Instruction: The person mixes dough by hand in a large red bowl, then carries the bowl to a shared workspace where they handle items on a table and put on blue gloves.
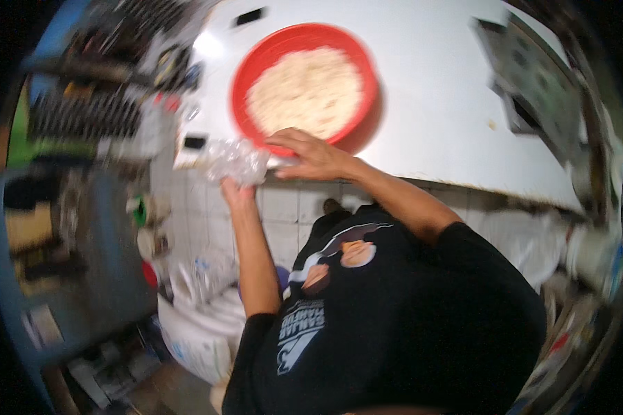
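Note:
A red plastic basin (241, 67) holds a pale, crumbly, dough-like mass (306, 91). It stands close to the near edge of the white tabletop (425, 104). My left hand (237, 191) grips a crumpled clear plastic bag (233, 161) at the table's near left corner, just left of the basin; the bag hides most of its fingers. My right hand (314, 158) is at the basin's near rim, fingers over the rim and thumb spread below them. Nothing shows in its grasp. Blur leaves unclear whether it touches the rim or the bag.
Grey metal pieces (529, 72) stand at the table's right side. Small black patches (195, 141) mark its left side. Wire racks (85, 115) and cluttered goods line the left. White sacks (202, 332) sit on the floor by my left arm, with a blue-grey surface (114, 249) beyond.

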### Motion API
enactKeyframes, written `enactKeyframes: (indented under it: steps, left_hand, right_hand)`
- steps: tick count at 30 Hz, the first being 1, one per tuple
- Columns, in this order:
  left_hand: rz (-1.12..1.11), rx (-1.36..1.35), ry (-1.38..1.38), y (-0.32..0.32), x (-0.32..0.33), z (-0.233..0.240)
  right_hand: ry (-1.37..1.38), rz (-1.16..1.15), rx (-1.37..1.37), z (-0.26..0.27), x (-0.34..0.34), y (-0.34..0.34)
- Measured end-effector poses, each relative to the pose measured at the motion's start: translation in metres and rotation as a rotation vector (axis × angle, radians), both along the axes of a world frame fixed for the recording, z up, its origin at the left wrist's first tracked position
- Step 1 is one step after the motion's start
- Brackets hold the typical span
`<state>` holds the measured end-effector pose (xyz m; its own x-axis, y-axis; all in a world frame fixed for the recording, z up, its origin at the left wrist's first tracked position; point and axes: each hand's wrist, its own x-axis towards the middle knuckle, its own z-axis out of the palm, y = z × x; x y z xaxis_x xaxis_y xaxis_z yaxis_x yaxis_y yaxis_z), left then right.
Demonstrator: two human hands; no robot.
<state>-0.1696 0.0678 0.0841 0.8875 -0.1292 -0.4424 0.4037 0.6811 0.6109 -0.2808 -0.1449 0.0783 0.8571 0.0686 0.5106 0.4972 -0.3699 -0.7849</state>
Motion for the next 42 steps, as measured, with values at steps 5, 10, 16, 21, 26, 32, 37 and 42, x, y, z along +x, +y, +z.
enactKeyframes:
  steps: [5,10,16,21,26,32,37,42]
  left_hand:
    - [0.017,0.174,-0.083,0.04,-0.052,-0.024]
    - [-0.226,0.682,-0.126,0.105,-0.093,-0.045]
    - [0.289,0.056,-0.152,0.226,-0.08,-0.047]
    - [0.419,0.337,-0.101,0.368,-0.046,-0.088]
    - [0.682,0.064,0.226,0.479,0.004,-0.117]
    - [0.217,-0.168,0.247,0.491,0.074,-0.156]
    - [0.034,0.215,0.423,0.508,0.127,-0.182]
    - [-0.003,0.352,0.484,0.576,0.173,-0.199]
  right_hand:
    - [-0.146,0.055,-0.177,-0.009,0.014,0.089]
    - [0.436,0.166,0.102,-0.05,0.076,0.161]
    - [0.586,0.244,0.083,-0.086,0.113,0.309]
    - [0.569,0.785,-0.147,-0.078,0.137,0.449]
    - [0.062,0.692,-0.24,-0.061,0.157,0.519]
    - [0.359,0.533,-0.341,-0.109,0.222,0.543]
    - [0.691,0.025,-0.102,-0.223,0.331,0.557]
    - [0.894,-0.495,-0.193,-0.337,0.437,0.557]
